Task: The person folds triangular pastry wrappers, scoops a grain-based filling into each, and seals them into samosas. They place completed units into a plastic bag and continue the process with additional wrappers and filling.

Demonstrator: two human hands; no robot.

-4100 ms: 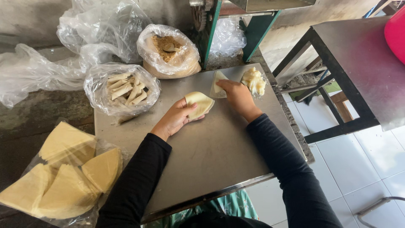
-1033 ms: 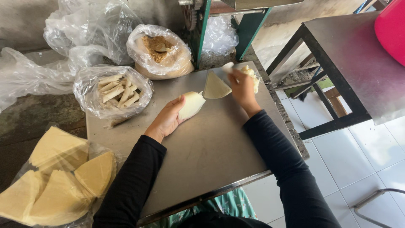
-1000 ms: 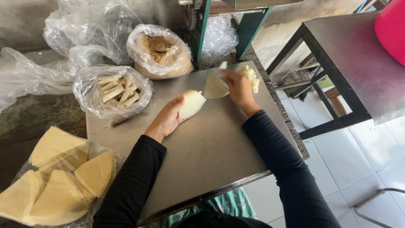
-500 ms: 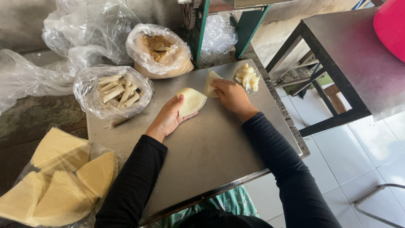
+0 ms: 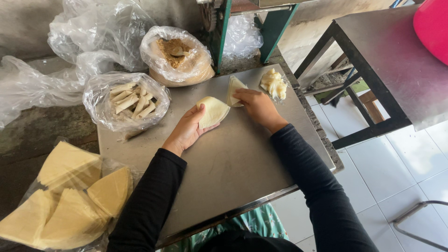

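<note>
My left hand (image 5: 186,129) holds a pale round pastry wrapper (image 5: 213,111) that rests on the steel table (image 5: 233,163). My right hand (image 5: 255,104) presses its fingers on a small stack of folded wrappers (image 5: 233,87) just beyond it. A lump of crumpled pale dough (image 5: 273,84) lies to the right of that stack, near the table's far edge. Both arms wear black sleeves.
A plastic bag of rolled pastries (image 5: 132,100) sits at the table's left; a bag of brown filling (image 5: 179,55) behind it. Bagged yellow triangular wrapper stacks (image 5: 70,196) lie at lower left. A second steel table (image 5: 396,60) with a pink tub (image 5: 431,25) stands right, above white floor tiles.
My right hand had lifted a wrapper near the dough lump; it has come down onto the folded stack. The left hand keeps the round wrapper, now lying flatter.
</note>
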